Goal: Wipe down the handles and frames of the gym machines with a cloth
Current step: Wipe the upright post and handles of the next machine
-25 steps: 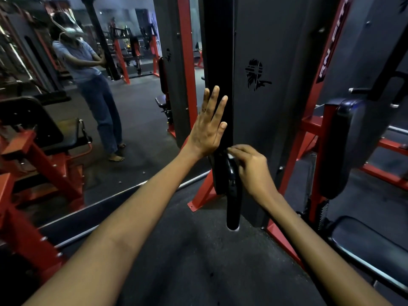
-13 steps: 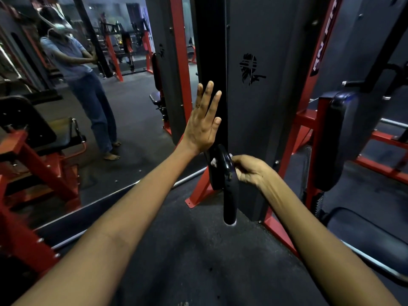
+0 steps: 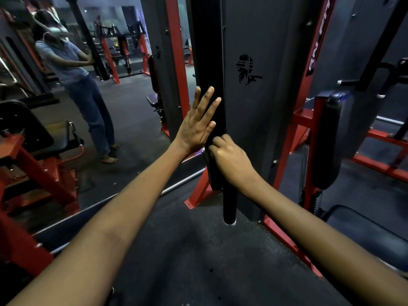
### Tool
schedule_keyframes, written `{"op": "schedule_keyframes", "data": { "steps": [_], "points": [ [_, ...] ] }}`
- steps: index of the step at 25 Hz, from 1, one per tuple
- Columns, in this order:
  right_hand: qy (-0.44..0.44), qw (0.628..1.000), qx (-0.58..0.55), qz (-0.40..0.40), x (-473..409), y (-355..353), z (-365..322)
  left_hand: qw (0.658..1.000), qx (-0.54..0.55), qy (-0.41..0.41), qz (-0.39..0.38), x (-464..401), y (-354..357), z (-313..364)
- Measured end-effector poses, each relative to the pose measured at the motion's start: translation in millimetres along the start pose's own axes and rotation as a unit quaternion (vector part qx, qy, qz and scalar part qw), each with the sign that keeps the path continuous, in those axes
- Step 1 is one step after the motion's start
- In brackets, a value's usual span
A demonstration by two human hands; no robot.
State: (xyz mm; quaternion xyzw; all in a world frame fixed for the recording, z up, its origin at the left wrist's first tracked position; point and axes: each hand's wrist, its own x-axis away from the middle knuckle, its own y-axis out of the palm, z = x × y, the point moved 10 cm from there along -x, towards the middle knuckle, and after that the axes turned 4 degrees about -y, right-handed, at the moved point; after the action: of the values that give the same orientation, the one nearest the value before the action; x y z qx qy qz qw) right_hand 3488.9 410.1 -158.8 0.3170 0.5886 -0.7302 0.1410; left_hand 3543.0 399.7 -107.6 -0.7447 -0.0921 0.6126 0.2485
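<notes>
My left hand [image 3: 196,127] lies flat against the black upright post [image 3: 207,51] of a gym machine, fingers spread and holding nothing. Just below and to its right, my right hand [image 3: 231,160] is closed over a dark cloth [image 3: 212,173], pressing it on the top of a black tubular handle [image 3: 229,206] that hangs down in front of the post. The cloth is hard to tell apart from the black handle. A dark grey panel [image 3: 260,118] with a logo stands right behind the handle.
A wall mirror [image 3: 123,120] on the left reflects a standing person and more red machines. A red bench frame [image 3: 33,173] is at the near left. A red frame [image 3: 293,129], a black pad [image 3: 331,140] and a padded seat [image 3: 364,235] are on the right.
My right hand slid from the handle's right side back up over its top with the cloth. My left hand stays flat on the post.
</notes>
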Motion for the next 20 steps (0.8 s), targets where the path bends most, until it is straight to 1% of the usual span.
{"op": "schedule_keyframes", "data": {
  "steps": [2, 4, 5, 7, 8, 9, 10, 11, 12, 13, 14, 15, 16, 18, 20],
  "points": [
    [-0.063, 0.995, 0.074, -0.026, -7, 8, -21, 1.000, -0.008, -0.002, 0.006, 0, -1, 0],
    [-0.149, 0.983, 0.099, -0.041, 6, 9, -44, 1.000, -0.015, -0.001, 0.005, -1, -1, 1],
    [-0.184, 0.978, 0.089, -0.045, 23, 8, -49, 1.000, -0.020, 0.003, 0.003, 0, 0, 1],
    [-0.206, 0.976, 0.006, -0.074, 57, 2, -43, 0.999, -0.038, -0.003, -0.003, 3, 1, 1],
    [-0.184, 0.978, -0.051, -0.083, 66, -7, -34, 0.998, -0.060, -0.017, -0.004, 3, 2, 0],
    [-0.139, 0.982, -0.114, -0.063, 67, -19, -22, 0.995, -0.091, -0.038, -0.002, 3, 2, 0],
    [-0.076, 0.982, -0.169, -0.020, 61, -31, -7, 0.990, -0.124, -0.059, 0.003, 4, 3, 2],
    [-0.001, 0.979, -0.201, 0.026, 53, -38, 12, 0.986, -0.148, -0.074, 0.010, 4, 4, 5],
    [0.071, 0.971, -0.223, 0.056, 46, -40, 26, 0.984, -0.157, -0.082, 0.015, 4, 7, 10],
    [0.121, 0.959, -0.249, 0.054, 42, -33, 32, 0.985, -0.151, -0.088, 0.016, 5, 10, 15],
    [0.148, 0.949, -0.276, 0.035, 44, -24, 30, 0.986, -0.138, -0.093, 0.014, 4, 13, 17],
    [0.153, 0.945, -0.289, 0.024, 52, -15, 25, 0.987, -0.125, -0.096, 0.015, 4, 15, 17],
    [0.146, 0.946, -0.286, 0.033, 67, -10, 18, 0.988, -0.117, -0.099, 0.021, 4, 16, 17],
    [0.096, 0.954, -0.281, 0.045, 106, -6, 1, 0.989, -0.111, -0.096, 0.027, 5, 16, 17],
    [0.041, 0.962, -0.267, 0.040, 138, -9, -12, 0.991, -0.103, -0.087, 0.028, 4, 16, 17]
  ]
}}
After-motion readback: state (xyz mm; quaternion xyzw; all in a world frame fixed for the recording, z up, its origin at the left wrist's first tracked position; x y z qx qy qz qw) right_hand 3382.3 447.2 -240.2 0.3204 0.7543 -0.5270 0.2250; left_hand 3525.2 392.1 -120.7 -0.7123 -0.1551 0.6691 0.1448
